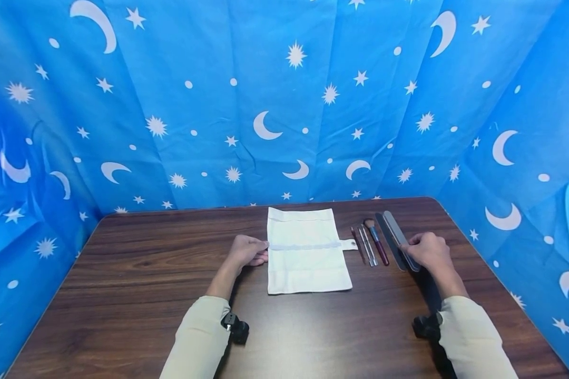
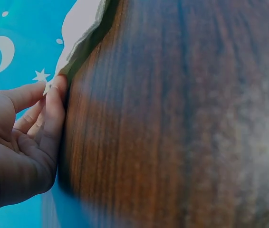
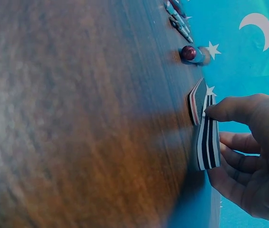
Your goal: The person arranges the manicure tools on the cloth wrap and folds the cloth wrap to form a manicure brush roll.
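A white cloth pouch [image 1: 308, 273] lies spread flat, with a seam across its middle and a snap tab [image 1: 348, 245] on its right side. My left hand [image 1: 249, 250] pinches the pouch's left edge between thumb and fingers; the left wrist view shows that edge slightly raised. On the right, my right hand [image 1: 429, 250] holds a grey nail file [image 1: 395, 228] by its near end, thumb on one side and fingers on the other. Several black and white layers show at the end of the held file [image 3: 208, 145]. A darker nail file [image 1: 390, 242] lies right beside it.
Between the pouch and the files lie a makeup brush [image 1: 376, 245], slim metal tools [image 1: 367, 247] and a thin reddish-brown stick [image 1: 358, 245]. All rest on a dark wooden table [image 1: 147, 273]. A blue curtain [image 1: 265, 79] with moons and stars hangs behind and at the sides.
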The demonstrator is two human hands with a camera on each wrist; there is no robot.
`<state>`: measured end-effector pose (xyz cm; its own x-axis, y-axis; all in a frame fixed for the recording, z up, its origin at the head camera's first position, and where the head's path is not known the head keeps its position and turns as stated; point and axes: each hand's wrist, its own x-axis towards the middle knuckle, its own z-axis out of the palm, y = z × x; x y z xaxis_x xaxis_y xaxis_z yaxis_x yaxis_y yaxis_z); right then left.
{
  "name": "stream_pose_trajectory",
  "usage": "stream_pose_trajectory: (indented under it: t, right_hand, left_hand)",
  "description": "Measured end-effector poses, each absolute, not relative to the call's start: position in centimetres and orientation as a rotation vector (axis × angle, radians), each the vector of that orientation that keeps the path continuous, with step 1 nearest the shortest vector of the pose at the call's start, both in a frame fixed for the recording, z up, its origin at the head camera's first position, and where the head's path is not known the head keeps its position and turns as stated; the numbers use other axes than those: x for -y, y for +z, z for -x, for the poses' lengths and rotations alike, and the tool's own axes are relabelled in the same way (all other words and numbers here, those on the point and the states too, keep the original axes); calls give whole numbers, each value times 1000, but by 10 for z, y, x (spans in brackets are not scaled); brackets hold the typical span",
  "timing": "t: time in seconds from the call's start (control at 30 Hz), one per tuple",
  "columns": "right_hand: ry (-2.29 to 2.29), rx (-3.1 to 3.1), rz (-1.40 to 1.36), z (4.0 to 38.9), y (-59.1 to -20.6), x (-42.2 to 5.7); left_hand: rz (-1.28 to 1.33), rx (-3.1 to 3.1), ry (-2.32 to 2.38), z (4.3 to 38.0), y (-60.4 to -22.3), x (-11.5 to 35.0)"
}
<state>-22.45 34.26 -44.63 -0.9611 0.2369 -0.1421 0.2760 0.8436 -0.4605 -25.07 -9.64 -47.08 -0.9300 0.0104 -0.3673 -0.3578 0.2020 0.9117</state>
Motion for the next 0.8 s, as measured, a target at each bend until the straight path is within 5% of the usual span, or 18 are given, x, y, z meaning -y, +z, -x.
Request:
stream_pose_trajectory:
  t: [0.8]
  right_hand:
    - [-734, -2938, -435, 227, -448, -344]
  left_hand:
    - [282, -2224, 1818, 257, -480, 92]
